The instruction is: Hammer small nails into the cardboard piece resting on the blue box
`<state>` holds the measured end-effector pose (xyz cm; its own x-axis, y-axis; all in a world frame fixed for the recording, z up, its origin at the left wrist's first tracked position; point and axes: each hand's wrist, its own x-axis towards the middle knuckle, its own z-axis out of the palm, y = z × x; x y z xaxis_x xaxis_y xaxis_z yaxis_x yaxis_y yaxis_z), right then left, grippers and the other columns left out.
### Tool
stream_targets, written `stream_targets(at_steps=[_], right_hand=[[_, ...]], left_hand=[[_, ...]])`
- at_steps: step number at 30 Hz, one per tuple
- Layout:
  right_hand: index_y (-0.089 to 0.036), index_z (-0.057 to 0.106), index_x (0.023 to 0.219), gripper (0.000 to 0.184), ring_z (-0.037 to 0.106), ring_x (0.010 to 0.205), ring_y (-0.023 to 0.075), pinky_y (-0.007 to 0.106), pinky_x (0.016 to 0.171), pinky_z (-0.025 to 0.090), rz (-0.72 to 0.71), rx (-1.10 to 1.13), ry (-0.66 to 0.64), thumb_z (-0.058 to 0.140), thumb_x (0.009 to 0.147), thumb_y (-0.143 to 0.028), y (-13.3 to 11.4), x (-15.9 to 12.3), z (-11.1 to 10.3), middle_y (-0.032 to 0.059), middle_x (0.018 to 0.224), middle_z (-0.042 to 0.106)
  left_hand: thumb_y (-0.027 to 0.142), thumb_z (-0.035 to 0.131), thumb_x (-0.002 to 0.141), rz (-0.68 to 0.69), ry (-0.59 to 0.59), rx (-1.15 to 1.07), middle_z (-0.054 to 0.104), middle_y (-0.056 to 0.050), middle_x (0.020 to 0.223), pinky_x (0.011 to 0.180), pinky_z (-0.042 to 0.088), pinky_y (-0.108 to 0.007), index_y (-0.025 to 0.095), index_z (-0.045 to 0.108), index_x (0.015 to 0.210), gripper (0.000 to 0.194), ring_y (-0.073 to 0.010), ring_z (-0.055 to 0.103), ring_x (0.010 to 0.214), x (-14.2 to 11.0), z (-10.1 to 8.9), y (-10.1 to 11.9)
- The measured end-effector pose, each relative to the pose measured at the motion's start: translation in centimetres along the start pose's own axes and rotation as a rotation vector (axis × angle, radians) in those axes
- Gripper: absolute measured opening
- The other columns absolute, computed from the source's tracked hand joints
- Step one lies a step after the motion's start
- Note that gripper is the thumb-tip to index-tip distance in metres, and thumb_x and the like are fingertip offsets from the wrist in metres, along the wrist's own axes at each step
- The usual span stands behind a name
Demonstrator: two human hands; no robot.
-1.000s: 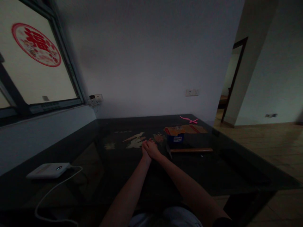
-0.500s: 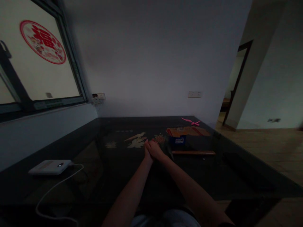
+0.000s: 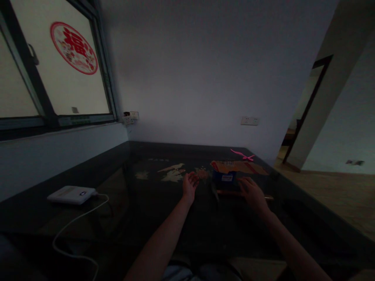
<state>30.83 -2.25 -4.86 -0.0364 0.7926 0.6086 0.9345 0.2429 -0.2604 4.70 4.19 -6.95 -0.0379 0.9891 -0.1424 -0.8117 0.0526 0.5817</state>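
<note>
Across the dark tabletop, the wooden-handled tool lies crosswise in front of the blue box; our right hand, fingers loosely open, is nearer, over its handle, contact unclear, while our left hand, open and empty, sits left of its head

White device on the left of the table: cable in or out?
In: the white cable meets the right end of the white device. Cannot tell if it's charging.
</note>
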Motion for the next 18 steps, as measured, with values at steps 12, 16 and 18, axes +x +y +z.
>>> stream_targets(at_steps=[12, 16, 18], right_hand=[[-0.014, 0.06, 0.108, 0.033, 0.06, 0.098, 0.0217, 0.043, 0.085, 0.046, 0.301, -0.375, -0.202, 0.049, 0.091, -0.039, 7.9, -4.3, -0.6, 0.0098, 0.112, 0.062], [-0.01, 0.06, 0.111, 0.034, 0.063, 0.094, 0.0237, 0.04, 0.08, 0.048, 0.275, -0.444, -0.284, 0.045, 0.093, -0.034, 7.2, -5.0, -0.5, 0.0152, 0.11, 0.063], [-0.007, 0.059, 0.116, 0.036, 0.064, 0.093, 0.0274, 0.04, 0.078, 0.048, 0.248, -0.472, -0.301, 0.043, 0.093, -0.03, 6.6, -5.7, -0.8, 0.0212, 0.111, 0.062]], left_hand=[[0.045, 0.052, 0.078, 0.118, -0.026, 0.258, 0.059, -0.001, 0.063, 0.053, 0.038, -0.022, 0.014, 0.059, 0.088, 0.034, -0.0099, 0.054, 0.053, 0.1, 0.2, -0.6], [0.048, 0.048, 0.081, 0.256, -0.07, 0.459, 0.057, -0.001, 0.064, 0.053, 0.039, -0.023, 0.016, 0.057, 0.088, 0.034, -0.0118, 0.053, 0.055, -0.1, 0.2, -1.0], [0.049, 0.047, 0.083, 0.353, -0.113, 0.541, 0.055, 0.0, 0.064, 0.054, 0.039, -0.024, 0.017, 0.056, 0.087, 0.033, -0.0122, 0.052, 0.056, -0.2, 0.2, -1.2]])
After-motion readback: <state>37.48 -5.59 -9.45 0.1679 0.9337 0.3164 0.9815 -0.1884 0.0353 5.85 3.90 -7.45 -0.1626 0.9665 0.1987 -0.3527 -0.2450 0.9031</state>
